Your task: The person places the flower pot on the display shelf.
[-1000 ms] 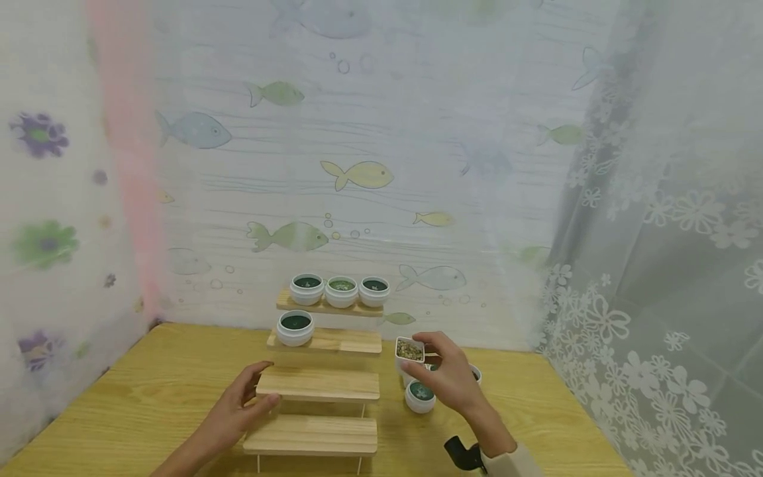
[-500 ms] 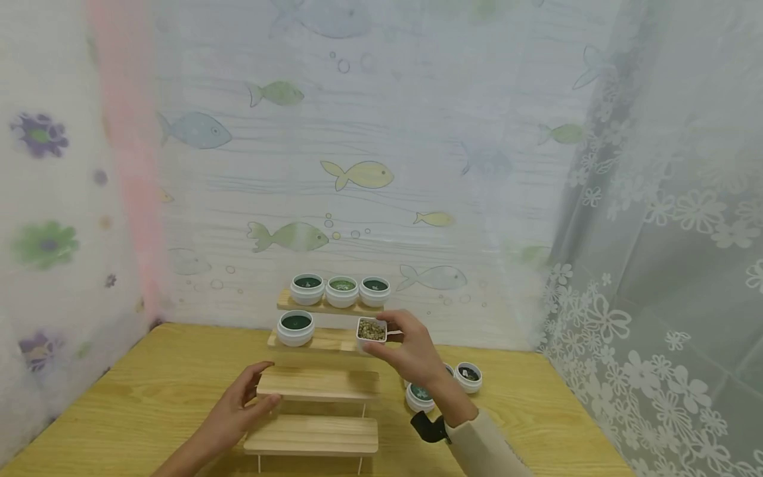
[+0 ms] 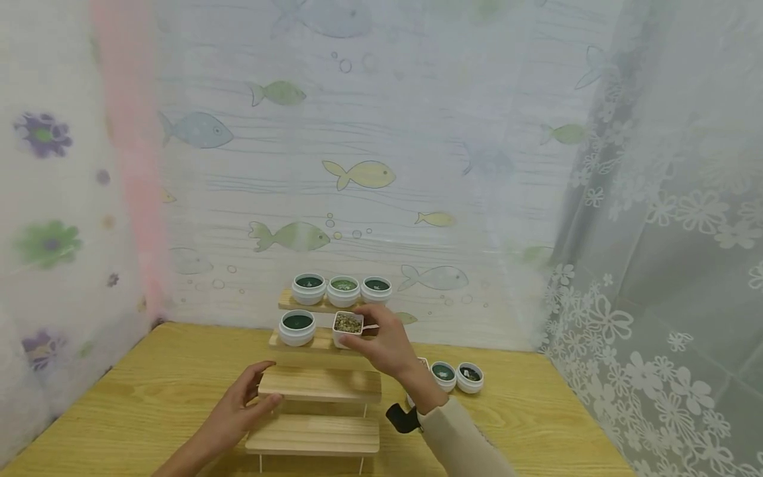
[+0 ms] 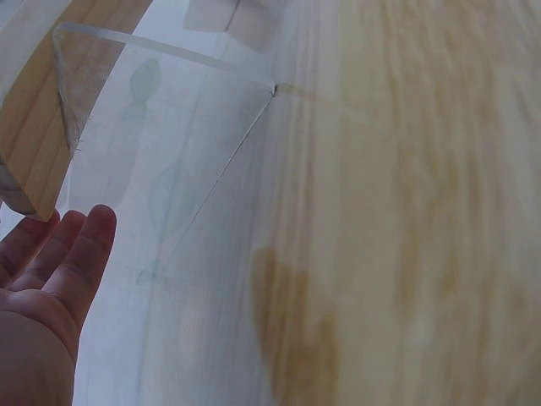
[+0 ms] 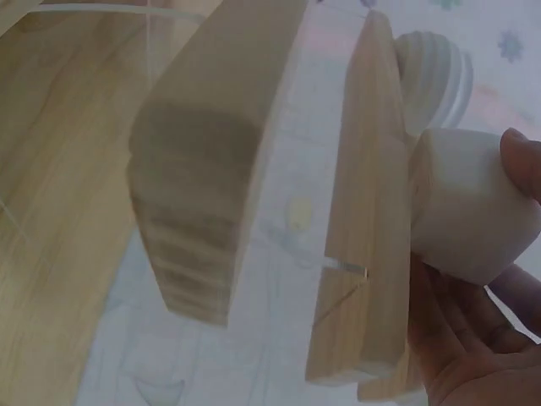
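Note:
My right hand (image 3: 381,339) pinches a small square white pot (image 3: 347,328) filled with beige-green bits. The pot is at the second-highest board (image 3: 320,339) of a tiered wooden stand (image 3: 312,434), right of a round white pot (image 3: 297,328) with a dark green inside. In the right wrist view, the square pot (image 5: 469,207) is close against a board (image 5: 359,220), thumb and fingers round it. My left hand (image 3: 235,407) holds the left end of a lower board (image 3: 322,385) between thumb and fingers. Its fingertips (image 4: 100,222) meet the board's end (image 4: 38,182).
Three round white pots (image 3: 343,293) line the top board. On the table (image 3: 512,424) right of the stand are more round pots (image 3: 469,377), partly hidden by my right wrist. A black curved piece (image 3: 402,419) sits at that wrist. Fish-patterned sheeting (image 3: 357,199) hangs behind.
My right hand has carried the square pot leftward from beside the stand to the second-highest board, near the round pot there. The left hand has stayed in place.

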`<state>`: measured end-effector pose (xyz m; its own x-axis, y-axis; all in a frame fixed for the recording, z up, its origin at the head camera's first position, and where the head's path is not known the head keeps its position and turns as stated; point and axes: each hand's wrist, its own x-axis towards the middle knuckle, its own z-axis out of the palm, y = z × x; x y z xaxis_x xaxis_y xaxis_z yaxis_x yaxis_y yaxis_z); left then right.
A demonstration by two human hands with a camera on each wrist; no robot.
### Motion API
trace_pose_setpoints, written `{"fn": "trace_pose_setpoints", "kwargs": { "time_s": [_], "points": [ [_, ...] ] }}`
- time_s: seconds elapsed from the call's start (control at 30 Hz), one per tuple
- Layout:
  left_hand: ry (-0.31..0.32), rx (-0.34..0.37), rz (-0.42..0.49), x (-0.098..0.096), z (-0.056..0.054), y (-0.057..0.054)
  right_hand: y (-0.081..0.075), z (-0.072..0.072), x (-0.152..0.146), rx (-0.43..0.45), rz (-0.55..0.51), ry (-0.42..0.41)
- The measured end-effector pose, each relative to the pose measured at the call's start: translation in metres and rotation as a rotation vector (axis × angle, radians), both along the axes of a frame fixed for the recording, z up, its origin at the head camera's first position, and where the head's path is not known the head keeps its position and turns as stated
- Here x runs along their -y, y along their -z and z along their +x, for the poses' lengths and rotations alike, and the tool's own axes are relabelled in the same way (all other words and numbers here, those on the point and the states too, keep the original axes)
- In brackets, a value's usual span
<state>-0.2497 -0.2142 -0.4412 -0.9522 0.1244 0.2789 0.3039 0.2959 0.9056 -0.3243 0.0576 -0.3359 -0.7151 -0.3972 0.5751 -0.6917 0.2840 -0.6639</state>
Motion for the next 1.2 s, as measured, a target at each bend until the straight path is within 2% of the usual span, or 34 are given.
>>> {"fn": "trace_pose_setpoints", "kwargs": {
  "time_s": [0.23, 0.47, 0.93, 1.2],
  "points": [
    [-0.001, -0.005, -0.004, 0.0, 0.0, 0.001, 0.004, -0.003, 0.009, -0.003, -0.03, -0.015],
    [0.011, 0.005, -0.002, 0.0, 0.001, 0.0, 0.008, -0.006, 0.016, -0.005, -0.016, 0.029],
    [-0.006, -0.029, -0.034, 0.0, 0.001, 0.0, 0.01, -0.007, 0.023, 0.021, 0.017, 0.053],
    [-0.007, -0.014, -0.024, 0.001, 0.0, 0.001, 0.011, -0.005, 0.024, 0.037, -0.003, 0.061]
  ]
}}
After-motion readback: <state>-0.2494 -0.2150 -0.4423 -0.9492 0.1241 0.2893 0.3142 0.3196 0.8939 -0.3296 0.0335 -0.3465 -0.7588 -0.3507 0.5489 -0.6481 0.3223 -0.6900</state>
